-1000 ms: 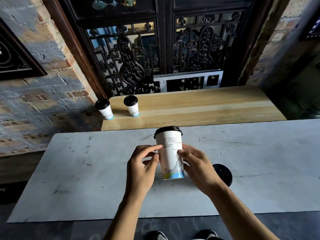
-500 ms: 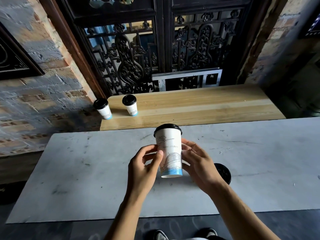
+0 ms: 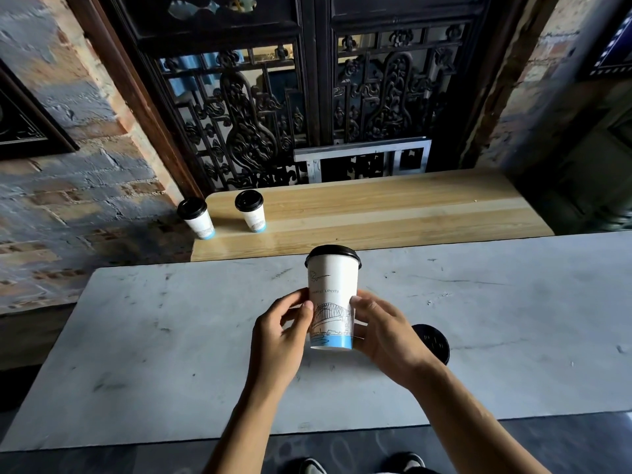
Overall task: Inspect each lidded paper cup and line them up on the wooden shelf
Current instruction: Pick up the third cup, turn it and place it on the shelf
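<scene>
Left hand (image 3: pixel 278 340), right hand (image 3: pixel 388 336) grip cup (image 3: pixel 331 299), print "Liberty".

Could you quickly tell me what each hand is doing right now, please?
Left hand: fingers curled on the left side of the paper cup, holding it.
Right hand: fingers curled on the cup's right side, holding it too.

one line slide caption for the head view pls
Both hands, left hand and right hand, hold a black-lidded white paper cup above the grey table.
</scene>
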{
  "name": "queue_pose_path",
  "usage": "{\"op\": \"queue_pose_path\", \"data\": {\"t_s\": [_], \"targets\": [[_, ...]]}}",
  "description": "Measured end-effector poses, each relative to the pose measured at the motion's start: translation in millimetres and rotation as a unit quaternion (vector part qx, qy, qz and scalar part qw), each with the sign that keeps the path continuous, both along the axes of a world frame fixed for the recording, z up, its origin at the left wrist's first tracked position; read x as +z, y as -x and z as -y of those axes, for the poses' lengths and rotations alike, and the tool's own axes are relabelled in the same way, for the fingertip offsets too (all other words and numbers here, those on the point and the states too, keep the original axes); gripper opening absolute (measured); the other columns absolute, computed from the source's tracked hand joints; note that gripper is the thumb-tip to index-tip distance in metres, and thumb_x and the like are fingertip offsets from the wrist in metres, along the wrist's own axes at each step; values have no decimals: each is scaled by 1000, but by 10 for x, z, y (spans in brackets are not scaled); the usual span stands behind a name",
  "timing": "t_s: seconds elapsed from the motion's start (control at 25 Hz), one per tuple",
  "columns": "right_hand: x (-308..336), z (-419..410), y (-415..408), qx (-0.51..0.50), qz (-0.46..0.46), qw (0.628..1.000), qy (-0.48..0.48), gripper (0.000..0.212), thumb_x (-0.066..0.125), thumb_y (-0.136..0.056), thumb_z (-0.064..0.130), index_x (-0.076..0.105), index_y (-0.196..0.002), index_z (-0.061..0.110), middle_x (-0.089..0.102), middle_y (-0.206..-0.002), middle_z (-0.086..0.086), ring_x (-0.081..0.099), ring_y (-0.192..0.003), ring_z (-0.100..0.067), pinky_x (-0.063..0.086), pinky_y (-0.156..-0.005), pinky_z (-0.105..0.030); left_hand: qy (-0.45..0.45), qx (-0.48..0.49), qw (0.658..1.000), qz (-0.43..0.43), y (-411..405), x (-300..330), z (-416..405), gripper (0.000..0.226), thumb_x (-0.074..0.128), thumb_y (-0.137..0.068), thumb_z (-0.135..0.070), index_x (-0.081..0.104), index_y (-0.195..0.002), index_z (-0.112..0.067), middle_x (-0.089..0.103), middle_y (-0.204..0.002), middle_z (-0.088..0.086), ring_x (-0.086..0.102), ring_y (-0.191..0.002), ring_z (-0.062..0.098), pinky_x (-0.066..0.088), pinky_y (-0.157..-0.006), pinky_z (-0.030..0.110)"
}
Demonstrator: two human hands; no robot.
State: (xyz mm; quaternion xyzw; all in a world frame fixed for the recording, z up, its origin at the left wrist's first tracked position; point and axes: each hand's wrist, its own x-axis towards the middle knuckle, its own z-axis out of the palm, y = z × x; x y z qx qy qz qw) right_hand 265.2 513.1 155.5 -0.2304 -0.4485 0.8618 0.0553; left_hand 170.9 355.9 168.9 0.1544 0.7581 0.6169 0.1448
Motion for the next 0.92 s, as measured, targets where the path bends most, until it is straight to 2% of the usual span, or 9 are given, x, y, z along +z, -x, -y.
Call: {"op": "queue_pose_path", "data": {"t_s": [0.12,0.24,0.36,0.44,0.52,0.6,0.68,0.8,0.92], "targets": [[-9,0,23,1,15,999,-34,49,64,-93,31,60,-136,10,70,-128,-24,70,-111,-43,53,-99,-56,11,-3,997,-81,23,31,41,35,67,-95,-5,74,-116,-33,69,-112,-4,72,-91,13,63,-82,43],[-5,5,36,11,20,998,-65,52,69,-93,34,55,-138,11,72,-127,-19,72,-112,-37,59,-89,-47,36,-24,985,-165,57,59,70,50,66,-91,7,76,-109,-38,57,-103,-9,67,-88,14,62,-76,33],[51,20,42,3,23,996,-91,51,71,-90,32,55,-136,15,73,-121,-17,73,-109,-30,61,-83,-40,17,-19,991,-135,54,73,50,47,62,-92,9,77,-107,-33,60,-103,-6,66,-90,15,63,-75,31],[56,12,40,-6,22,995,-98,44,66,-94,30,55,-136,19,73,-119,-15,73,-107,-28,61,-83,-39,-10,-14,995,-99,26,99,39,36,62,-94,6,78,-106,-24,66,-107,1,68,-89,12,64,-75,29],[56,-9,43,-26,23,997,-72,29,53,-105,24,60,-133,23,75,-109,-7,72,-95,-23,57,-80,-38,-20,-9,997,-78,4,122,40,23,66,-94,0,76,-105,-18,70,-109,4,69,-88,9,61,-74,23],[49,-44,36,-43,28,998,-43,32,43,-108,17,66,-129,26,76,-102,-4,68,-90,-23,51,-81,-42,-27,0,998,-56,-6,118,45,12,71,-94,-12,74,-105,-15,73,-108,4,71,-89,11,62,-75,25],[65,-67,26,-44,23,998,-43,37,43,-106,9,68,-128,26,74,-106,-9,67,-94,-25,50,-84,-46,-28,7,999,-26,-29,110,39,21,75,-90,-28,72,-106,-15,75,-107,3,74,-92,14,64,-77,32],[57,-74,15,-38,7,997,-63,41,48,-103,0,66,-129,25,68,-111,-21,67,-100,-29,54,-86,-50,-27,5,1000,5,-50,87,38,39,79,-80,-47,71,-107,-20,77,-110,-1,75,-96,15,64,-79,34],[54,-62,10,-43,-1,997,-65,40,54,-100,-2,64,-130,22,67,-107,-19,68,-98,-27,59,-83,-45,-24,3,1000,13,-45,71,48,30,81,-82,-37,71,-108,-24,77,-112,-4,76,-99,13,64,-82,33]]}}
